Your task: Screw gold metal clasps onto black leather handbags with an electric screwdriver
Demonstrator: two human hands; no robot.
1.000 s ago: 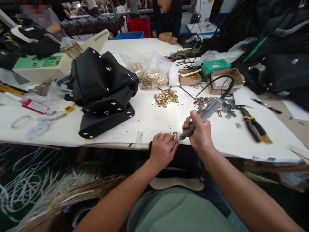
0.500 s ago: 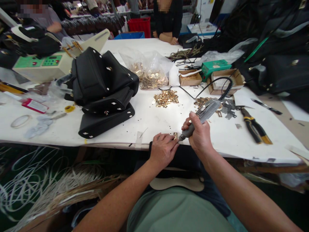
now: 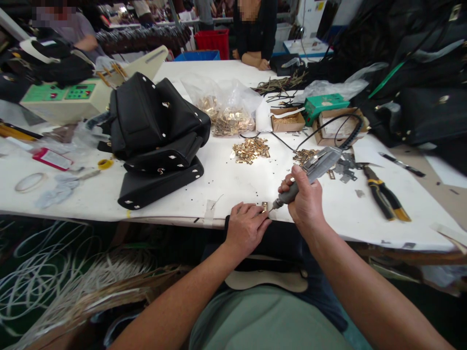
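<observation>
My left hand (image 3: 248,224) is closed on a black leather bag piece (image 3: 282,226) at the table's front edge, its fingers lying together over the top. Beside those fingertips shows a small gold metal clasp (image 3: 264,207). A grey electric screwdriver (image 3: 317,167) is wrapped in my right hand (image 3: 305,199), tilted down to the left. Its thin bit points at the spot between the clasp and my left fingertips; whether it touches a screw is too small to tell. Most of the leather piece is hidden under my left hand and below the table edge.
Black handbags (image 3: 156,136) are stacked at left. Loose gold clasps (image 3: 251,150) lie mid-table before plastic bags of fittings (image 3: 233,119). Cardboard boxes (image 3: 288,120), a green box (image 3: 324,106), grey metal plates (image 3: 346,167) and pliers (image 3: 386,194) stand or lie right. A person (image 3: 255,39) leans opposite.
My right hand has drawn the screwdriver slightly up and to the right, showing more of its bit. My left hand stays nearly in place on the leather piece.
</observation>
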